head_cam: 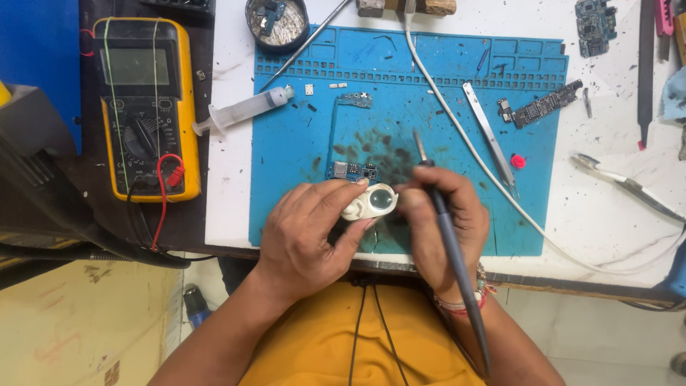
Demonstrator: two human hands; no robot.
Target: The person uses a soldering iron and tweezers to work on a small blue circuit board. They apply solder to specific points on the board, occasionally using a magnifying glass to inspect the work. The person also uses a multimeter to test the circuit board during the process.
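My left hand (314, 229) pinches a small white magnifying loupe (371, 202) over the near part of the blue work mat (300, 143). Just beyond the loupe lies a small blue circuit board (354, 171), partly hidden by my fingers. My right hand (443, 214) grips a dark grey soldering iron (446, 236) like a pen, its tip pointing away from me above the stained middle of the mat, its handle running back over my wrist.
A yellow multimeter (146, 107) with red and black leads sits at the left. A syringe (243, 111), tweezers (489, 136), a white cable (464, 136), a red cap (518, 161), a round tin of parts (276, 21) and other circuit boards (543, 106) lie around the mat.
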